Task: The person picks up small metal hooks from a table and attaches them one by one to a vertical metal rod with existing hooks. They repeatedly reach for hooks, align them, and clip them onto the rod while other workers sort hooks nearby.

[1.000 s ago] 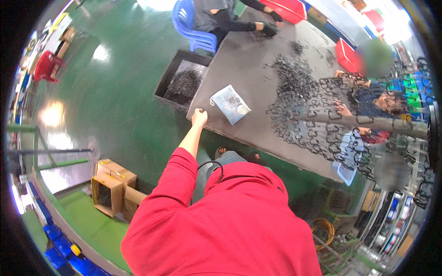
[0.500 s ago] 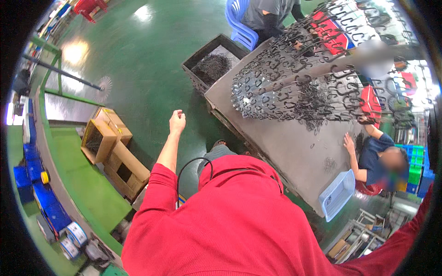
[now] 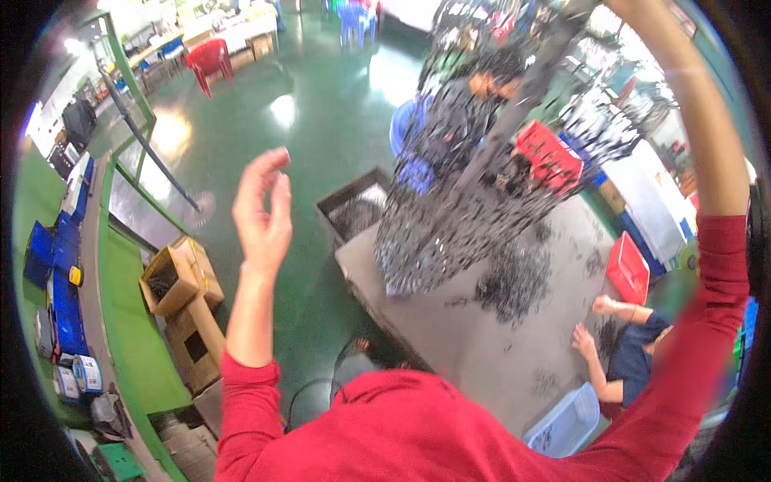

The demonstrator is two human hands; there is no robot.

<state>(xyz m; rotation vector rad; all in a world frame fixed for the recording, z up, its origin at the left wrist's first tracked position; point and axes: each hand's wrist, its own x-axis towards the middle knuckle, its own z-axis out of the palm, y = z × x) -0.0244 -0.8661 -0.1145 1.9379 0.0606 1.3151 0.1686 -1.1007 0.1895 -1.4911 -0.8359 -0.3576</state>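
My left hand (image 3: 263, 210) is raised over the floor on the left, its fingers loosely bent, thumb apart, holding nothing. My right forearm (image 3: 703, 120) stretches up the right side, and the hand is cut off by the top edge, with its fingers hidden. The upper end of a long dark pole (image 3: 502, 132) meets the top edge close to that wrist; whether I grip it cannot be seen. Rows of small black hooks (image 3: 418, 249), smeared by motion, hang about the slanting pole over a grey table (image 3: 466, 365). A pile of small black pieces (image 3: 514, 281) lies below.
A co-worker's hands (image 3: 590, 337) rest at the table's right side, near a light blue bin (image 3: 564, 422) and a red tray (image 3: 628, 269). Another person sits beyond the hooks. A dark crate (image 3: 345, 213) adjoins the table's far left corner. Cardboard boxes (image 3: 173, 281) stand left by a green bench.
My left hand has risen and opened out. My right forearm has come into view, raised. The pole with its hooks has tilted more steeply, and the whole view has shifted.
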